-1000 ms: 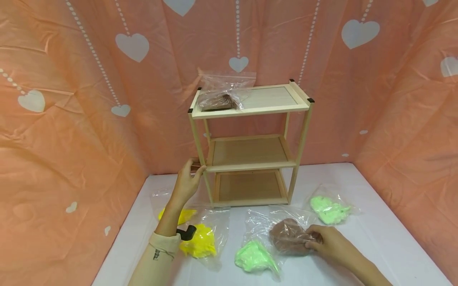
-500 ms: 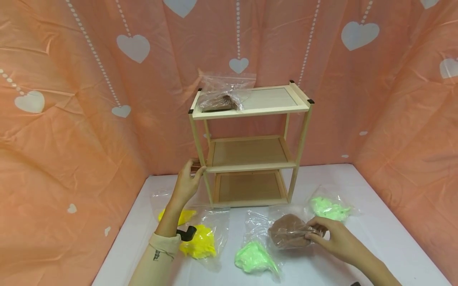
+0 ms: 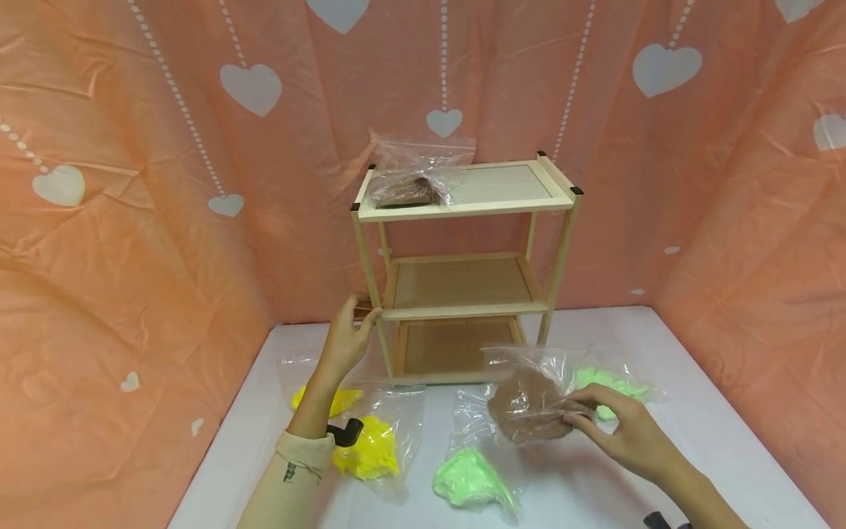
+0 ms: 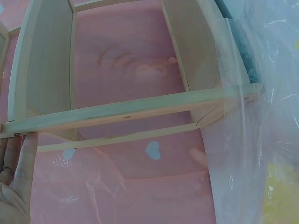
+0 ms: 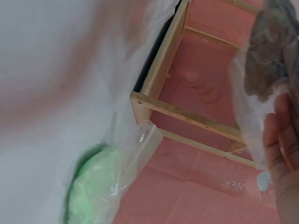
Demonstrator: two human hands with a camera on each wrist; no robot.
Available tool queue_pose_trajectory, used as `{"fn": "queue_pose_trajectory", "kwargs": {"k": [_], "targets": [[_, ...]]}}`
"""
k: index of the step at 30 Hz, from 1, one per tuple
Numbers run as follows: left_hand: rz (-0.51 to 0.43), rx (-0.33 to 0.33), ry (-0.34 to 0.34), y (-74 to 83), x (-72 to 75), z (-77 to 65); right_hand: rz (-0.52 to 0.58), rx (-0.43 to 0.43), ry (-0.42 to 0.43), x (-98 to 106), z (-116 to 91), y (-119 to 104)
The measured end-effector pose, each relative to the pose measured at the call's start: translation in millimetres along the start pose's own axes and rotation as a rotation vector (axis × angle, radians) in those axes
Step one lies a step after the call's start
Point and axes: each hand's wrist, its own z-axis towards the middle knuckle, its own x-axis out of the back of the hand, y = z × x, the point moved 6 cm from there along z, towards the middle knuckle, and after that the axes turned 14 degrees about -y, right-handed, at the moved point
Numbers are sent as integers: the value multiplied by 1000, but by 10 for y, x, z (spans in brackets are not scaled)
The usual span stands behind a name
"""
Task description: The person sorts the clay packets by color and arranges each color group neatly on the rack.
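- The brown clay bag (image 3: 529, 395) hangs just clear of the worktop (image 3: 694, 448), in front of the shelf rack's lowest tier, with the right hand (image 3: 621, 433) pinching its right edge between curled fingers and thumb
- Risk, as I judge it: that grip sits on thin plastic at one side only, so the heavy lump could swing, or the film could slide out of the pinch and the bag drop onto the green clay bag (image 3: 472, 477) below it
- The loose upper flap could also snag on the front right post of the shelf rack (image 3: 463, 209) if the bag goes in close
- The left hand (image 3: 346, 342) is clamped round the front left post at the middle tier; if it slackens, a knock from the bag could shift the light rack and disturb the second brown bag (image 3: 406, 187) on the top tier
- The head view gives the whole layout, including the yellow clay bags (image 3: 370, 444) by the left forearm; the right wrist view alone shows fingertips (image 5: 285, 140) pressed flat on the film, and the left wrist view shows the palm against the rail from below
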Motion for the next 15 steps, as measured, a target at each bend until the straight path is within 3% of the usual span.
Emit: {"fn": "queue_pose_trajectory", "kwargs": {"k": [4,15], "targets": [[-9,-1,-1,-4,-6,-3,15,110,60,74,67,-23],[5,4,3,6,-8,-9,-21,277,218,385,339,-310]]}}
